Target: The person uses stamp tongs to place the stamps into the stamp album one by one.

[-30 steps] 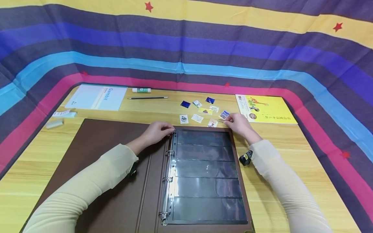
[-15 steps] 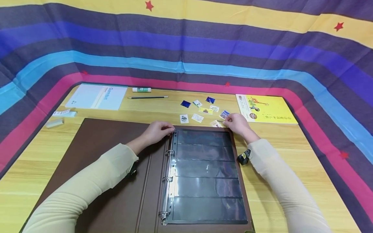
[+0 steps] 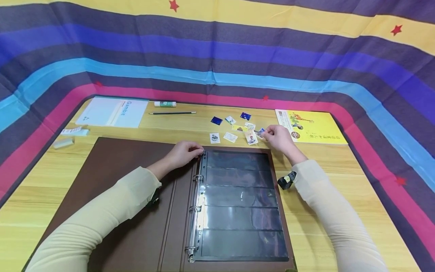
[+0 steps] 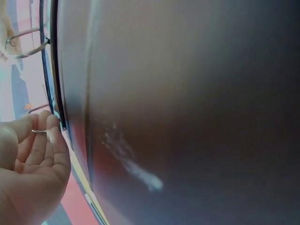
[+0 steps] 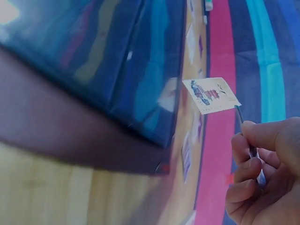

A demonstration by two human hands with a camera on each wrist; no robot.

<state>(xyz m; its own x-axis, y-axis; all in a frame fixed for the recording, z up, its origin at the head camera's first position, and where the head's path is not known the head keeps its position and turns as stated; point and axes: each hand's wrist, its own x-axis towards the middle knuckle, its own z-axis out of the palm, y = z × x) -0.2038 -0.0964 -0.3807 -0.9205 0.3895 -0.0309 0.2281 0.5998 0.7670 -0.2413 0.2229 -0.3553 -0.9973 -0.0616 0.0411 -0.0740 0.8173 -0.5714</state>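
My right hand (image 3: pixel 279 138) holds metal tweezers (image 5: pixel 253 153) between thumb and fingers, and their tips grip a corner of a postage stamp (image 5: pixel 212 95). The stamp is lifted, tilted, showing a printed picture with a reddish building. Below lies an open brown stamp album (image 3: pixel 136 200) with a clear-pocketed black page (image 3: pixel 242 219) on its rings. At the top of the album's spine my left hand (image 3: pixel 181 154) pinches the uppermost binder ring (image 4: pixel 40 131). Several loose stamps are spread beyond the album, among them a grey-and-white one (image 3: pixel 214 138) and a dark blue one (image 3: pixel 216 120).
A yellow book (image 3: pixel 316 128) lies at the back right, a pale blue-white booklet (image 3: pixel 113 112) at the back left. Near that booklet are a glue stick (image 3: pixel 165 104), a pencil (image 3: pixel 172 113) and an eraser (image 3: pixel 64 143). A striped cloth (image 3: pixel 217 56) hangs behind the table.
With the tweezers, my right hand has raised the stamp from the table beside the album's top edge and moved it slightly up and away. The left hand has stayed at the ring.
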